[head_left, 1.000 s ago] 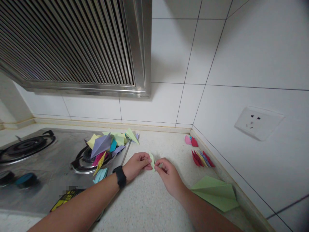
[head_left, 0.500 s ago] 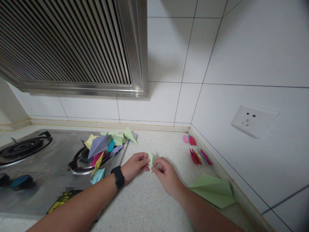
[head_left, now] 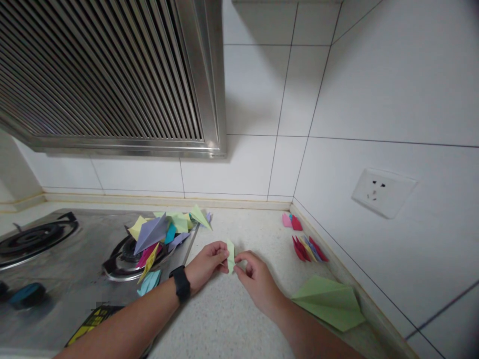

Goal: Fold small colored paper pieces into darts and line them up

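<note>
Head view: I see a small pale green folded paper [head_left: 231, 258] between my hands, over the bench [head_left: 224, 319]. The left hand [head_left: 208, 263] pinches it; the right hand [head_left: 257, 279] is curled at its other edge, maybe gripping, I can't tell. A hard tug might rip it. A left elbow swing might bump the light blue folded paper [head_left: 149, 282].
</note>
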A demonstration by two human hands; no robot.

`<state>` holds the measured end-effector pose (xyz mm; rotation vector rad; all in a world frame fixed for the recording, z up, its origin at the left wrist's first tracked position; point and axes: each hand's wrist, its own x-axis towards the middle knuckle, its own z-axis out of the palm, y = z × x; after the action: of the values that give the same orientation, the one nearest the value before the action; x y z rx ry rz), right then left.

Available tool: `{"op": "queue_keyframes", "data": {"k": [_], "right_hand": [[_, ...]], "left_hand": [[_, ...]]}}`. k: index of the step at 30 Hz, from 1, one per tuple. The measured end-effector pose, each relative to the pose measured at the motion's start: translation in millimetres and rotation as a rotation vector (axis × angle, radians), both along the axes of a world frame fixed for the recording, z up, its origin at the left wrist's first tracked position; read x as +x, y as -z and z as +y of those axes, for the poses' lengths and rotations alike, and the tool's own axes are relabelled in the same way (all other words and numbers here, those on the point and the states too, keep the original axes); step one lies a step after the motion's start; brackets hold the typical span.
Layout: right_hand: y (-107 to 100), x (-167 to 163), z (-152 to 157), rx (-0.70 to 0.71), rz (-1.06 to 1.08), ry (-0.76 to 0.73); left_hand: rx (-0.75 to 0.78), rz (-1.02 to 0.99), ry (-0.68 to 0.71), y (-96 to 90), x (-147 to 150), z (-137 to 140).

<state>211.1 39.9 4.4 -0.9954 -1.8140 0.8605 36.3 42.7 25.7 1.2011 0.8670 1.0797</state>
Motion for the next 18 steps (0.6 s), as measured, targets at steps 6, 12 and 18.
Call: {"op": "queue_keyframes", "data": {"k": [6, 12, 18], "right_hand": [[1.6, -0.8, 1.0, -0.023, -0.027, -0.005], [-4.6, -1.5, -4.9, 0.002, -0.042, -0.044], [-5.8, -2.5, -8.8, 0.002, -0.060, -0.032]], "left_hand": [[0.020, 0.027, -0.024, 3.5, 0.0, 1.2], [0.069, 0.062, -0.008, -0.3, 1.1, -1.0], [0.042, 0.018, -0.025, 0.3, 0.3, 0.9]]}}
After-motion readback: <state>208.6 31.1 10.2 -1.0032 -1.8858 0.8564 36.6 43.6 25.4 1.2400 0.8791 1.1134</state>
